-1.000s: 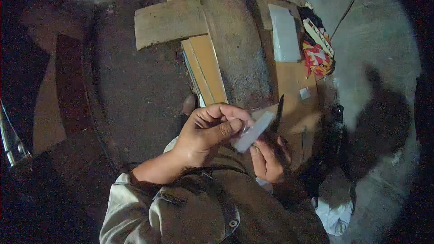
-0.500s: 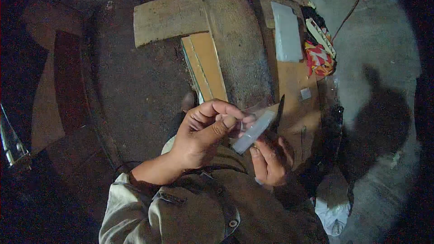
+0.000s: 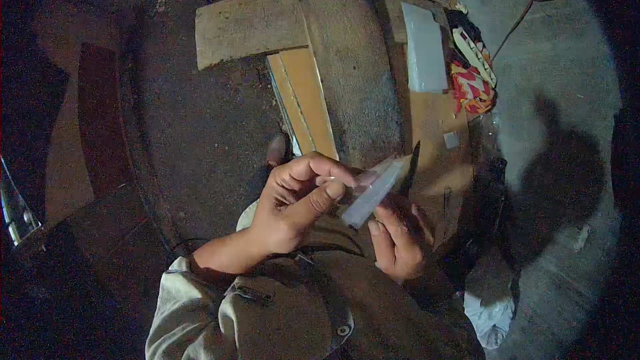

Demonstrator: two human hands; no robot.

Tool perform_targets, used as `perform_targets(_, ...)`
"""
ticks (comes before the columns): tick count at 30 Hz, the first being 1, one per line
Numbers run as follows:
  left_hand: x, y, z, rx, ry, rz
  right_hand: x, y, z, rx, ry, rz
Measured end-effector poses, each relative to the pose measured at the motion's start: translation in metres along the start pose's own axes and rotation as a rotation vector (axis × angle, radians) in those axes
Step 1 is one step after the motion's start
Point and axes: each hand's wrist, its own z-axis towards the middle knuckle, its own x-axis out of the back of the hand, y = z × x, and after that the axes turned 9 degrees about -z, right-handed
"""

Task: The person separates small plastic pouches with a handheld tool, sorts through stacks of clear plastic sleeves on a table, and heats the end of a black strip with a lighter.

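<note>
My left hand is closed in a pinch, thumb against index finger, at the left edge of a piece of clear plastic film. The film looks folded, with a whitish, narrow, pointed shape that slants up to the right. At its lower right side, my right hand has its thumb and fingers closed on it; part of this hand lies in shadow. A dark, pointed, blade-like thing stands out just above my right hand. Whether that hand holds it too, I cannot tell.
Ahead lies a worn wooden board over orange-brown boards. A stack of white plastic sheets rests at the right, beside a patterned cloth. A small white piece lies nearer. A white bag sits at lower right.
The film has turned from a broad strip into a narrower, pointed shape. My left fingers have shifted slightly left; my right hand has hardly moved.
</note>
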Motion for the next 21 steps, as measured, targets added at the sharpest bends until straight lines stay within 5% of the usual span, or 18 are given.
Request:
perform_targets(15, 0.006, 0.006, -0.004, -0.141, -0.090, 0.156, 0.008, -0.007, 0.020, 0.028, -0.009, -0.010)
perform_targets(17, 0.010, 0.006, -0.003, -0.274, -0.154, 0.336, 0.001, -0.002, 0.010, -0.005, -0.012, 0.011)
perform_targets(19, 0.005, 0.004, -0.003, -0.313, -0.095, 0.200, -0.001, -0.002, 0.008, -0.037, -0.012, 0.034)
perform_targets(21, 0.003, 0.017, 0.001, -0.343, -0.224, 0.737, 0.003, -0.006, 0.013, 0.021, 0.007, 0.017)
